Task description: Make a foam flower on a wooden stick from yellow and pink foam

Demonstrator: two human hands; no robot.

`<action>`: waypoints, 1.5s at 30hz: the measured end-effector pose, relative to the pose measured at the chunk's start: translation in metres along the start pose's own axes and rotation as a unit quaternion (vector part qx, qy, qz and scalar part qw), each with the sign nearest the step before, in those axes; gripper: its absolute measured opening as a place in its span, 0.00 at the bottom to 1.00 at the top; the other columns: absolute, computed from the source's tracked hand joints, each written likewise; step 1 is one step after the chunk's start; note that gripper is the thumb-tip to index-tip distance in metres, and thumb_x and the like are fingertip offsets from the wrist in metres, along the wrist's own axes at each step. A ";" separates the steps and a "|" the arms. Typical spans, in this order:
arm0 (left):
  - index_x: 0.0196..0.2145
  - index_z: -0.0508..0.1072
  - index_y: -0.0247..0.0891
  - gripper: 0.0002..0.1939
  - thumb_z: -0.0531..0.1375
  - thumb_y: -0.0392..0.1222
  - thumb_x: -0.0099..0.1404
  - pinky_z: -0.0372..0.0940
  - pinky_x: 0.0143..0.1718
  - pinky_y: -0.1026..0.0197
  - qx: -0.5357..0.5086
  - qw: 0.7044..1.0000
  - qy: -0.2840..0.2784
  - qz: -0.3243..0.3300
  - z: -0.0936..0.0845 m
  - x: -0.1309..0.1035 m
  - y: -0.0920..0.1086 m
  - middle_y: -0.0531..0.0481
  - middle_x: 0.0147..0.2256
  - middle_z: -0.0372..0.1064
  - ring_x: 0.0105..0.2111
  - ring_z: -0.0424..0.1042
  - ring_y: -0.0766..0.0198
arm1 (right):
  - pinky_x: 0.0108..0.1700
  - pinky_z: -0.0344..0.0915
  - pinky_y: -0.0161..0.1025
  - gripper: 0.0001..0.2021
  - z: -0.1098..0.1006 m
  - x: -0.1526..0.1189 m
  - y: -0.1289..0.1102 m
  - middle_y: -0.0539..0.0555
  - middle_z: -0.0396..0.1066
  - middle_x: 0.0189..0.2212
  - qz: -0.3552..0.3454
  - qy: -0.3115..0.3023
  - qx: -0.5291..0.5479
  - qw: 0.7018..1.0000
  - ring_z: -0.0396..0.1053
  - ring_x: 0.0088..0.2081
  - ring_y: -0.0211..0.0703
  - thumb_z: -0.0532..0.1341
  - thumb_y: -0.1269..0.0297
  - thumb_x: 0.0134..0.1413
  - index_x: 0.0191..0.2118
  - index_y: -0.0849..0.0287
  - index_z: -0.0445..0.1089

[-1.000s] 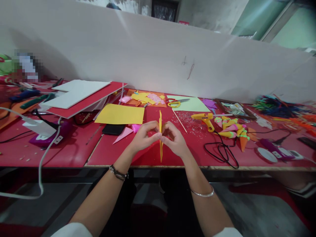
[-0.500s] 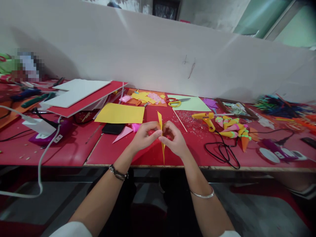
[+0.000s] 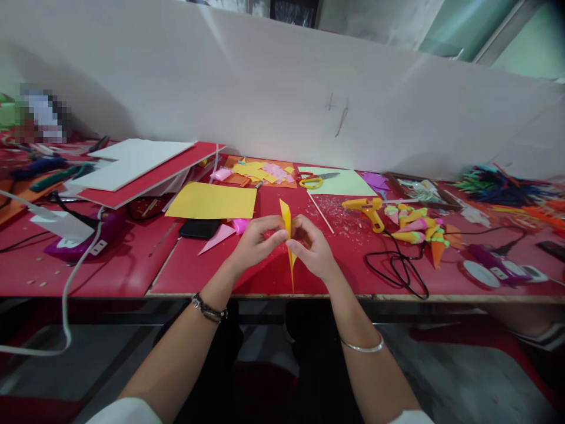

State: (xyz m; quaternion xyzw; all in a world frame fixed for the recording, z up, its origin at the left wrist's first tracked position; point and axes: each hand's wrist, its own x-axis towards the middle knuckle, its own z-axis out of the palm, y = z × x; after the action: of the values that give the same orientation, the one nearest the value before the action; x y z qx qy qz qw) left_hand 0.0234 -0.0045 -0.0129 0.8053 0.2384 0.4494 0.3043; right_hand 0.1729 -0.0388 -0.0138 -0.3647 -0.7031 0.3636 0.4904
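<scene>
Between my two hands, above the red table (image 3: 260, 282), a piece of yellow paper (image 3: 292, 268) stands nearly edge-on, tapering to a point at the bottom. My left hand (image 3: 261, 240) pinches it from the left with thumb and fingers. From the other side my right hand (image 3: 312, 244) grips it the same way, the thumbs almost meeting. A pink paper triangle (image 3: 217, 238) and a bright pink object (image 3: 241, 226) lie left of my left hand. Beyond them is a yellow sheet (image 3: 212, 200) partly over a black phone (image 3: 199, 228).
Scissors (image 3: 311, 181) lie on a pale green sheet (image 3: 353, 184). A yellow glue gun (image 3: 371, 212) with a looped black cord and several small paper cones (image 3: 412, 227) are at right. White boards (image 3: 136, 165) lie at left, near a purple power strip (image 3: 83, 241). A white partition (image 3: 265, 88) rises behind.
The yellow paper has turned slightly, showing a little more of its face near the top. Both hands keep their pinch on it. My view has shifted slightly.
</scene>
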 end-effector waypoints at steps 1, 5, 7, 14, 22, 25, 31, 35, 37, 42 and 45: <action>0.22 0.64 0.34 0.17 0.49 0.48 0.62 0.55 0.27 0.65 0.000 1.000 0.000 0.003 0.000 0.000 0.000 0.52 0.22 0.61 0.24 0.60 0.68 | 0.32 0.58 0.35 0.12 0.000 0.000 0.000 0.49 0.56 0.27 0.002 -0.001 0.003 1.000 0.57 0.29 0.36 0.57 0.54 0.47 0.31 0.56 0.58; 0.23 0.65 0.34 0.14 0.49 0.44 0.62 0.56 0.28 0.65 0.001 1.000 -0.001 0.003 0.001 -0.001 0.001 0.52 0.23 0.63 0.25 0.61 0.68 | 0.34 0.61 0.37 0.09 0.000 -0.001 0.000 0.50 0.59 0.29 0.003 0.003 0.017 1.000 0.60 0.31 0.37 0.56 0.55 0.49 0.32 0.55 0.60; 0.26 0.67 0.35 0.12 0.50 0.43 0.61 0.57 0.29 0.64 0.008 1.000 0.018 -0.007 0.002 -0.002 0.000 0.51 0.25 0.65 0.26 0.63 0.66 | 0.38 0.62 0.38 0.08 0.001 -0.001 0.001 0.51 0.62 0.32 -0.004 0.012 0.031 0.999 0.62 0.34 0.39 0.54 0.57 0.51 0.34 0.55 0.62; 0.25 0.69 0.37 0.07 0.54 0.40 0.56 0.59 0.40 0.58 0.005 0.997 0.072 -0.003 0.001 0.000 -0.008 0.47 0.35 0.66 0.38 0.64 0.59 | 0.36 0.64 0.40 0.11 0.001 -0.001 0.010 0.53 0.68 0.31 0.060 0.155 -0.029 0.986 0.66 0.34 0.43 0.53 0.58 0.52 0.39 0.57 0.65; 0.48 0.59 0.38 0.21 0.56 0.42 0.56 0.53 0.50 0.52 0.205 0.934 0.287 -0.061 -0.007 0.002 -0.020 0.41 0.50 0.54 0.50 0.56 0.55 | 0.31 0.63 0.37 0.14 -0.008 -0.003 0.009 0.52 0.69 0.26 0.069 0.200 -0.109 0.971 0.66 0.30 0.41 0.52 0.56 0.52 0.34 0.60 0.68; 0.54 0.53 0.38 0.26 0.53 0.46 0.59 0.43 0.55 0.50 0.302 0.919 0.253 -0.006 -0.005 0.003 -0.006 0.40 0.56 0.47 0.56 0.46 0.53 | 0.33 0.63 0.35 0.11 -0.003 -0.005 0.001 0.52 0.70 0.28 0.037 0.126 -0.077 0.988 0.67 0.31 0.40 0.54 0.59 0.51 0.35 0.59 0.69; 0.37 0.67 0.40 0.14 0.43 0.42 0.65 0.52 0.44 0.56 0.304 0.935 0.183 -0.021 -0.010 0.004 0.004 0.48 0.32 0.66 0.37 0.63 0.61 | 0.30 0.63 0.34 0.12 0.004 -0.007 -0.003 0.52 0.69 0.27 0.078 0.115 0.031 0.990 0.66 0.28 0.38 0.54 0.57 0.50 0.33 0.58 0.68; 0.25 0.65 0.37 0.13 0.47 0.43 0.64 0.53 0.31 0.61 0.241 0.943 0.229 -0.025 -0.018 0.006 0.002 0.51 0.24 0.59 0.28 0.60 0.64 | 0.22 0.57 0.31 0.15 0.004 -0.007 0.001 0.48 0.61 0.18 0.124 0.169 0.057 0.976 0.58 0.20 0.33 0.54 0.52 0.50 0.26 0.60 0.65; 0.22 0.62 0.37 0.13 0.50 0.43 0.63 0.52 0.28 0.62 0.216 0.945 0.242 -0.028 -0.020 0.006 0.001 0.53 0.21 0.55 0.25 0.58 0.66 | 0.20 0.52 0.30 0.16 0.003 -0.006 0.002 0.45 0.55 0.16 0.132 0.195 0.053 0.970 0.53 0.18 0.30 0.53 0.52 0.50 0.22 0.60 0.60; 0.17 0.58 0.36 0.16 0.53 0.42 0.61 0.48 0.24 0.63 0.166 0.947 0.274 -0.029 -0.020 0.005 0.000 0.55 0.18 0.47 0.21 0.52 0.69 | 0.18 0.43 0.30 0.19 0.002 -0.003 0.001 0.44 0.46 0.15 0.124 0.211 -0.016 0.969 0.45 0.18 0.28 0.53 0.52 0.50 0.18 0.59 0.50; 0.15 0.55 0.36 0.19 0.55 0.41 0.59 0.48 0.24 0.63 0.155 0.945 0.287 -0.032 -0.020 0.005 -0.001 0.55 0.18 0.47 0.21 0.51 0.70 | 0.19 0.44 0.31 0.19 0.002 -0.003 0.002 0.44 0.45 0.15 0.121 0.200 -0.032 0.972 0.46 0.18 0.29 0.52 0.52 0.51 0.18 0.59 0.49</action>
State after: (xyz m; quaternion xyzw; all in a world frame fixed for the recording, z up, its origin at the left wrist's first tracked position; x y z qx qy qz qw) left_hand 0.0088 0.0050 -0.0024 0.6712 0.4075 0.6096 0.1088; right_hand 0.1723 -0.0406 -0.0169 -0.5277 -0.5527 0.3173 0.5615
